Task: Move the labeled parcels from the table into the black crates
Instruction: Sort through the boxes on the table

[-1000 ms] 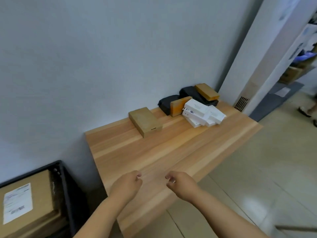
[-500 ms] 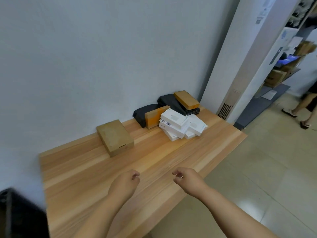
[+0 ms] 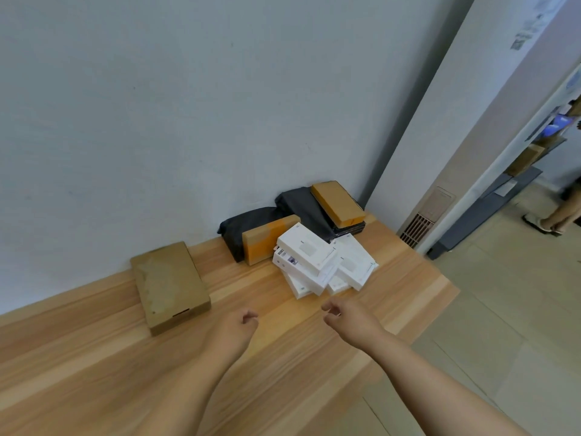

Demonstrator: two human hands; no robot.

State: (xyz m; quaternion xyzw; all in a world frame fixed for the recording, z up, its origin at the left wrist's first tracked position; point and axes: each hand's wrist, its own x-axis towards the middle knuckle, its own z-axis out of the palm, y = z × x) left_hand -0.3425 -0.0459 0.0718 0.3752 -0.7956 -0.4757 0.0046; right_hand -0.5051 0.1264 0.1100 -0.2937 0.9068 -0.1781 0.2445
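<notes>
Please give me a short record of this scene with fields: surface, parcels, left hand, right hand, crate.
surface: wooden table against a wall
parcels: flat brown carton at left; pile of white boxes; two orange-brown boxes and black bags behind
left hand: over the table, loosely curled, holds nothing
right hand: near the white boxes, holds nothing
crate: not in view

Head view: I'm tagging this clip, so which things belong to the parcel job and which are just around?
Job:
brown box
orange boxes
black bags
white boxes
left hand
right hand

Around:
table
vent
shelf
</notes>
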